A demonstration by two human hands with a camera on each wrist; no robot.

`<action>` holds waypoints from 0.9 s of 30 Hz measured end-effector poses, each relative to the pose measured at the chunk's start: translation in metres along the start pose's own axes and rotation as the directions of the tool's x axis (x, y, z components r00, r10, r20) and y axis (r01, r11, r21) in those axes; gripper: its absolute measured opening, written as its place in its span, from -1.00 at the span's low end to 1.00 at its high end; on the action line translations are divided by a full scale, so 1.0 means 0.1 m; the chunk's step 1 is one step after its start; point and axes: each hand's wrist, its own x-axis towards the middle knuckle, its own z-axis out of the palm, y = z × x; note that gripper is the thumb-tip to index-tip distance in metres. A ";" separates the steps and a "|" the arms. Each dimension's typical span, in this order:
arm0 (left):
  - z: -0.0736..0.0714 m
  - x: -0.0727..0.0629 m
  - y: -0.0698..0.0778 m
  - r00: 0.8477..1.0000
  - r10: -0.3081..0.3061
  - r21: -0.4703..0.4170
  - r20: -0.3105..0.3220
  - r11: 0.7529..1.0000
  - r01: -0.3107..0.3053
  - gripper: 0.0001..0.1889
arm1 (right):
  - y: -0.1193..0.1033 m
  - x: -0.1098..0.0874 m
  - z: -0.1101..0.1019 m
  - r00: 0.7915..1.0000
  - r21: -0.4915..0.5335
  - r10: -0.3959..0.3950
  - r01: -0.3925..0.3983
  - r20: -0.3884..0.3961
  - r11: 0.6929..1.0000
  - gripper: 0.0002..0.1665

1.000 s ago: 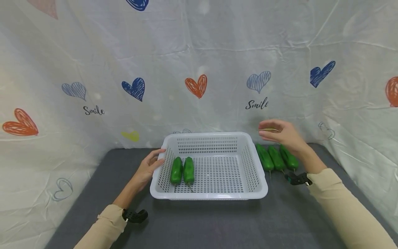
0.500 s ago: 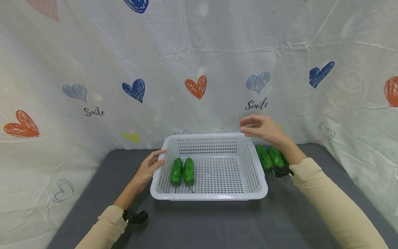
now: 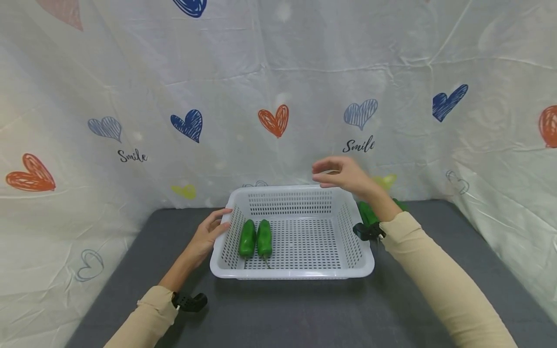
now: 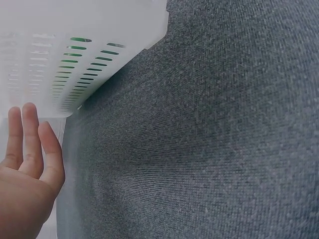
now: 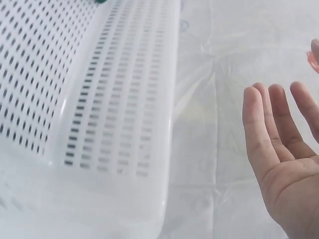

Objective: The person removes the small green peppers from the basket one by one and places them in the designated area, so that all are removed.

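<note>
A white perforated plastic basket (image 3: pixel 291 274) stands on the grey table, two green peppers (image 3: pixel 247 238) lying side by side in its left part. At the basket's left side is my left hand (image 3: pixel 210 233); in the left wrist view its fingers (image 4: pixel 31 144) are fairly straight against the outer wall. Over the back right rim hovers my right hand (image 3: pixel 341 174), fingers loosely bent. Nothing lies in its palm (image 5: pixel 294 184) in the right wrist view. More green peppers (image 3: pixel 367 211) lie right of the basket, mostly hidden by the right wrist and sleeve.
A white curtain (image 3: pixel 243 82) printed with hearts and "Smile" hangs right behind the table. Dark grey cloth (image 3: pixel 278 314) covers the table in front of the basket. Each wrist wears a black strap (image 3: pixel 189 303).
My right hand has moved left from above the peppers at the right to over the basket's back rim. My left hand, the basket and the two peppers in it stay put.
</note>
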 end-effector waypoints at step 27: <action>-0.01 -0.01 0.01 1.000 0.007 -0.035 0.014 0.999 -0.006 -0.45 | 0.15 0.33 0.77 0.990 0.155 0.095 -0.110 0.101 0.982 -0.56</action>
